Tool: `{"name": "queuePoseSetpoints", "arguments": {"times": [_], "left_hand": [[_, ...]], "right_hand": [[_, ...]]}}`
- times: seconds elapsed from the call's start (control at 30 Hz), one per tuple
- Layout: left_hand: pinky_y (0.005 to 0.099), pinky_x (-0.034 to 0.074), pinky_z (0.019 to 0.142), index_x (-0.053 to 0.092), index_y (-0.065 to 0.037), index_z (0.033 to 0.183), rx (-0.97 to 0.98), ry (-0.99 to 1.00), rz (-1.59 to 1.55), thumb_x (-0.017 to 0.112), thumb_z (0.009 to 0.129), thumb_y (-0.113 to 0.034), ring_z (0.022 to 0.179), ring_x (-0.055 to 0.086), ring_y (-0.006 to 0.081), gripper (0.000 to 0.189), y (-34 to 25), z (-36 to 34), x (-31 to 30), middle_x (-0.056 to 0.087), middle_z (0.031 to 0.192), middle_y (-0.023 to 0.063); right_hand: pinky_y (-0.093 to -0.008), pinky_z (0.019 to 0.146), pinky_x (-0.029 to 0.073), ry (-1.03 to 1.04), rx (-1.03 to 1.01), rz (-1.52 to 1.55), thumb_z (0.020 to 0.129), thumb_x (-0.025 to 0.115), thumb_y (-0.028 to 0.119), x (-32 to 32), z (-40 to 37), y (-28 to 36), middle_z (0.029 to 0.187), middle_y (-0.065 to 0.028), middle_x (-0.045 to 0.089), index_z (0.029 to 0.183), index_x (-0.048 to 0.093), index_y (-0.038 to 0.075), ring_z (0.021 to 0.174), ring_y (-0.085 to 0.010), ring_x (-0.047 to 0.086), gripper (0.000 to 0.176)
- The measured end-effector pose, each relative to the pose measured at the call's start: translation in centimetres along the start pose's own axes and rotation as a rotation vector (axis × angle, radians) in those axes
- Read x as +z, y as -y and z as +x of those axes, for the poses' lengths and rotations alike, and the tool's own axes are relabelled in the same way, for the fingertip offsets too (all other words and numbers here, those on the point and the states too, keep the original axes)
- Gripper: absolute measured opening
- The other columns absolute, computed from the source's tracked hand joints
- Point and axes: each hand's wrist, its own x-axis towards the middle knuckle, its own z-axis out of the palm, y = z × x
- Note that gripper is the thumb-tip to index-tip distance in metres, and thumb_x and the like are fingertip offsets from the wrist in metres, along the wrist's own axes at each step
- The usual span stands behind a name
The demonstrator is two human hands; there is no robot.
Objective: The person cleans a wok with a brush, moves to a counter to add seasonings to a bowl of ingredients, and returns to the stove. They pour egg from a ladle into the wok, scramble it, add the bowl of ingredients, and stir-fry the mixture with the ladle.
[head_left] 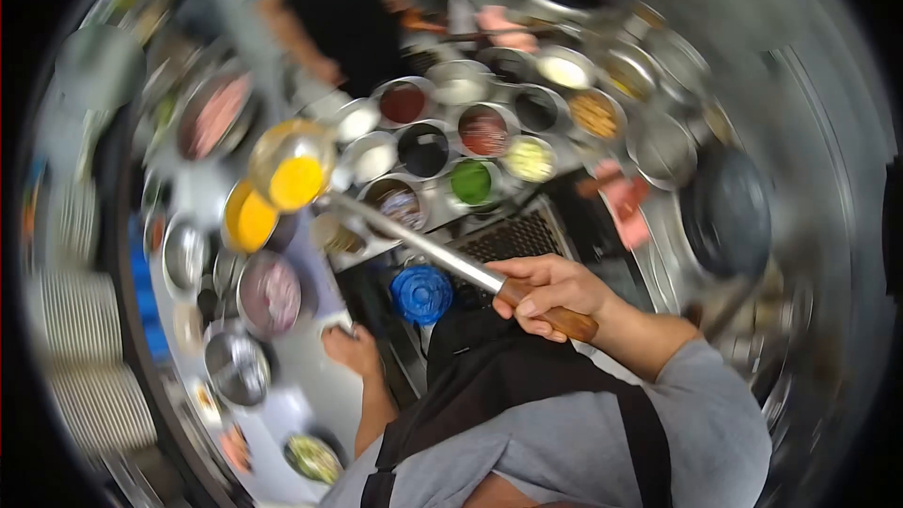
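Note:
My right hand [553, 298] is closed around the wooden handle of a long metal ladle [428, 249]. Yellow liquid lies in the ladle's round bowl, up over the left side of the counter. Just below that bowl stands a container of the same yellow liquid [251, 216]. My left hand [353, 350] is low at the counter's edge with its fingers curled; a small dark shape shows at them, too blurred to name. A bowl with pinkish contents [270, 293] stands up and left of this hand.
Several tubs hold sauces and toppings, among them chopped greens [472, 182] and a dark red sauce [403, 103]. A dark wok [724, 212] is on the right. A blue round object [421, 293] sits before my apron. Another person [339, 19] stands across the counter. Stacked plates [80, 320] fill the left.

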Motion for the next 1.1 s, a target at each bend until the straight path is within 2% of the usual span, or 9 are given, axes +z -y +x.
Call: {"name": "queuePoseSetpoints", "arguments": {"times": [0.13,0.3,0.37,0.6,0.73,0.8,0.93,1.03,1.1], "left_hand": [[0.0458,0.044,0.079,0.053,0.000,0.093,0.224,-0.159,0.262,0.059,0.076,-0.019,0.094,0.054,0.0354,0.026,1.0,-0.9,1.9,0.055,0.101,0.0174],[0.0456,0.047,0.080,0.050,-0.002,0.101,0.088,0.004,0.453,0.057,0.077,-0.024,0.095,0.055,0.0322,0.034,1.7,-0.2,3.6,0.052,0.104,0.0139],[0.0465,0.048,0.082,0.047,-0.002,0.107,-0.314,0.275,0.556,0.059,0.076,-0.025,0.101,0.053,0.0333,0.040,-0.8,0.8,4.0,0.049,0.109,0.0141],[0.0490,0.049,0.083,0.044,-0.001,0.111,-0.341,0.381,0.644,0.059,0.077,-0.028,0.109,0.050,0.0358,0.045,-12.2,-2.8,6.0,0.048,0.111,0.0149],[0.0487,0.042,0.096,0.047,0.001,0.124,0.336,0.995,0.700,0.060,0.078,-0.037,0.117,0.045,0.0376,0.062,-14.5,-5.8,14.0,0.045,0.128,0.0171],[0.0454,0.040,0.096,0.066,-0.002,0.097,0.404,0.912,0.479,0.053,0.079,-0.035,0.115,0.048,0.0374,0.040,-16.3,-8.6,18.1,0.053,0.123,0.0211],[0.0432,0.044,0.092,0.062,0.000,0.102,0.757,1.045,0.312,0.054,0.078,-0.034,0.105,0.056,0.0392,0.043,-24.5,-11.2,20.2,0.060,0.111,0.0246],[0.0429,0.046,0.089,0.059,0.001,0.108,0.569,1.189,0.030,0.057,0.077,-0.032,0.105,0.057,0.0381,0.046,-29.6,-12.2,19.8,0.060,0.111,0.0255],[0.0425,0.044,0.092,0.058,0.000,0.112,0.495,1.287,0.005,0.057,0.077,-0.030,0.106,0.057,0.0378,0.046,-30.0,-12.4,21.7,0.060,0.112,0.0243]], "right_hand": [[-0.0243,0.041,0.046,-0.052,-0.184,0.054,0.076,0.059,-0.003,-5.4,-10.5,-1.0,0.095,-0.0188,0.055,0.140,0.032,-0.003,0.055,-0.0155,0.055,0.069],[-0.0239,0.043,0.045,-0.395,-0.487,0.056,0.077,0.060,-0.003,-10.6,-22.9,-3.1,0.094,-0.0165,0.056,0.140,0.031,-0.003,0.055,-0.0146,0.055,0.070],[-0.0239,0.042,0.045,-0.498,-0.584,0.063,0.076,0.060,-0.003,-12.8,-27.2,-4.3,0.093,-0.0159,0.056,0.140,0.031,-0.003,0.055,-0.0146,0.054,0.070],[-0.0237,0.043,0.044,-1.032,-0.888,0.058,0.076,0.058,-0.004,-22.8,-38.2,-6.9,0.085,-0.0086,0.059,0.138,0.033,-0.006,0.052,-0.0132,0.053,0.067],[-0.0256,0.046,0.043,-1.310,-0.811,-0.166,0.076,0.059,-0.004,-30.1,-42.2,-7.1,0.079,-0.0057,0.057,0.138,0.032,-0.008,0.051,-0.0130,0.052,0.068],[-0.0262,0.047,0.042,-1.463,-0.710,-0.206,0.076,0.059,-0.003,-32.2,-43.4,-6.7,0.078,-0.0063,0.059,0.137,0.034,-0.008,0.051,-0.0130,0.052,0.066],[-0.0331,0.054,0.046,-1.599,-0.561,-0.325,0.074,0.060,0.002,-35.5,-44.5,-6.2,0.074,-0.0112,0.061,0.136,0.040,-0.004,0.059,-0.0205,0.059,0.066],[-0.0494,0.080,0.044,-1.887,-0.326,-0.832,0.074,0.058,0.007,-35.1,-43.7,-6.3,0.088,-0.0281,0.060,0.133,0.042,0.000,0.085,-0.0453,0.058,0.061],[-0.0495,0.079,0.045,-1.916,-0.280,-0.961,0.075,0.058,0.007,-34.6,-43.2,-7.8,0.088,-0.0272,0.060,0.133,0.043,0.001,0.083,-0.0447,0.058,0.060]]}}
